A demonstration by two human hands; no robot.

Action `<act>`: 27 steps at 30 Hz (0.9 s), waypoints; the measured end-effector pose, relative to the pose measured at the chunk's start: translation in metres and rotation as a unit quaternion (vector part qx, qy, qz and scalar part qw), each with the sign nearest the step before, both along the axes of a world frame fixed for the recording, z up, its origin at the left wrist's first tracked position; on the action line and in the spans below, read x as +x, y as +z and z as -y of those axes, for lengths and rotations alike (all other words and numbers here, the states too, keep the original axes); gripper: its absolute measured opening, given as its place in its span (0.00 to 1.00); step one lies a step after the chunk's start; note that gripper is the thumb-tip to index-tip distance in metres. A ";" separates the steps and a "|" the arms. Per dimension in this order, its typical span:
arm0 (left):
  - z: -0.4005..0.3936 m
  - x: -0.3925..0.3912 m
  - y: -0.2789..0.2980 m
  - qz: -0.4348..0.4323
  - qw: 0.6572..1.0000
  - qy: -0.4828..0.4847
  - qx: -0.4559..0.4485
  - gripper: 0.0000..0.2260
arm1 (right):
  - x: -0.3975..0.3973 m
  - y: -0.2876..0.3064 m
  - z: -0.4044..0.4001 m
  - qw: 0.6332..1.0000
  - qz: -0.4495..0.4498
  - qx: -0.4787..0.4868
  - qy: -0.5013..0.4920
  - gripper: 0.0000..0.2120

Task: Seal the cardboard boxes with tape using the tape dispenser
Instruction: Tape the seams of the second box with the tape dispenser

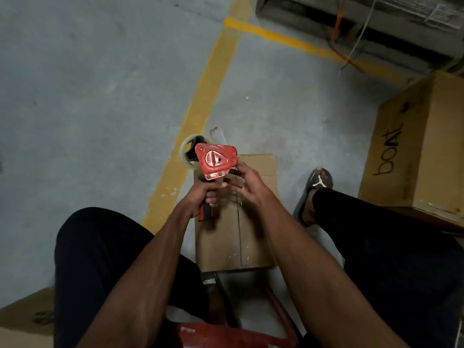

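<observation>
A small cardboard box (253, 237) lies on the floor between my knees, its flaps closed along a centre seam. Above its far end I hold a red tape dispenser (216, 160) with a clear tape roll (187, 153) on its far side. My left hand (203, 197) grips the dispenser's black-and-red handle. My right hand (247, 184) hovers beside the dispenser's right edge with fingers spread, its fingertips at the tape end by the blade. A loose end of clear tape (219, 134) sticks up past the dispenser.
A large printed cardboard box (416, 151) stands at the right. Another box (22, 320) sits at the lower left. A red stool (226, 335) is under me. Yellow floor lines (200, 106) cross the grey concrete. A pallet with straps (364, 26) lies at the top right.
</observation>
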State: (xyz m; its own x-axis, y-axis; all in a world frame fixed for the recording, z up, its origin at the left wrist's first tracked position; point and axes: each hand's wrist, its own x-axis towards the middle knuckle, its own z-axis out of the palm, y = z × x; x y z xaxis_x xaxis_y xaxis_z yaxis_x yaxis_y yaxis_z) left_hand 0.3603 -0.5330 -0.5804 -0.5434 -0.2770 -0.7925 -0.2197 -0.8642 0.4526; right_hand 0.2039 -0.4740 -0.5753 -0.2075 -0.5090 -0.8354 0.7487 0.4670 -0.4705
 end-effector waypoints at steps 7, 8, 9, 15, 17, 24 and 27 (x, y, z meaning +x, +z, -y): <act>-0.004 -0.001 0.001 0.010 1.000 -0.002 0.006 0.17 | 0.002 -0.016 -0.035 0.999 -0.015 0.028 -0.009 0.14; -0.004 -0.001 0.001 0.012 1.000 -0.005 0.007 0.17 | 0.003 -0.017 -0.038 0.999 -0.004 0.036 -0.022 0.15; -0.005 -0.001 0.000 0.013 1.000 -0.008 0.005 0.18 | 0.005 -0.020 -0.040 0.998 0.010 0.044 -0.046 0.16; -0.008 -0.004 0.002 0.011 1.000 -0.022 -0.007 0.18 | 0.020 -0.025 -0.050 0.971 0.050 0.106 -0.209 0.15; -0.007 -0.004 0.003 0.008 1.000 -0.021 -0.012 0.18 | 0.024 -0.028 -0.056 0.973 0.046 0.114 -0.195 0.16; -0.010 -0.004 0.008 0.014 0.999 -0.029 -0.027 0.19 | 0.014 -0.016 -0.033 0.984 0.043 0.130 -0.111 0.24; -0.012 -0.004 0.010 0.030 0.997 -0.041 -0.050 0.17 | 0.005 -0.005 -0.017 0.988 0.045 0.136 -0.054 0.32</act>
